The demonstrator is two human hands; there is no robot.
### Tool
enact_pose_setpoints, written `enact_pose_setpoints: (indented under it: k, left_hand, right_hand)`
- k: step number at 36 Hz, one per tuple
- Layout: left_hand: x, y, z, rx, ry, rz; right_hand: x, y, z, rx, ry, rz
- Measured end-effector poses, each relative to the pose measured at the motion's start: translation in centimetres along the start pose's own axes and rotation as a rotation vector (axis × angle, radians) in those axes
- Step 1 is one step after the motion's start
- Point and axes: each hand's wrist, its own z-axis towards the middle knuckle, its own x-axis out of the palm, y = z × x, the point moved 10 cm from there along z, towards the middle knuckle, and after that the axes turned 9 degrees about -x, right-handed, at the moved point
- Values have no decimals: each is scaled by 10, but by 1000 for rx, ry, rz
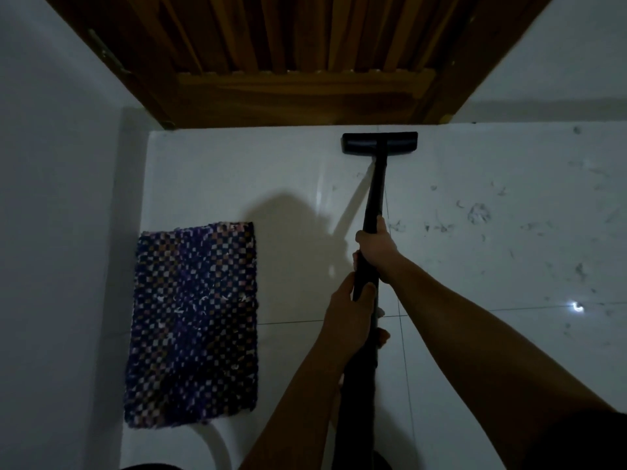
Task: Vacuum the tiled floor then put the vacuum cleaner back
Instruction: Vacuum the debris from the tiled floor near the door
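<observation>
A black vacuum wand point(375, 195) runs from my hands down to its flat black floor head point(379, 143), which rests on the white tiled floor point(271, 171) just in front of the wooden door. My right hand point(376, 244) grips the wand higher up, fingers wrapped around it. My left hand point(349, 308) holds the wand just below, closer to my body. Scattered hair and dust point(478, 213) lie on the tiles to the right of the wand. The vacuum's body is hidden below the frame.
A brown slatted wooden door point(288, 62) closes the far side. A purple checkered mat point(193, 323) lies at the left beside a white wall point(57, 232). More white wall stands at the far right, and a light glint point(576, 307) shows on the tiles.
</observation>
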Motion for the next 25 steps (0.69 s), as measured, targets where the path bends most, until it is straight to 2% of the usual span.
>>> enact_pose_setpoints:
  k: [25]
  left_hand:
    - [-23,63,-68,10,-81,32]
  right_hand:
    - [26,-43,-92,47,125,17]
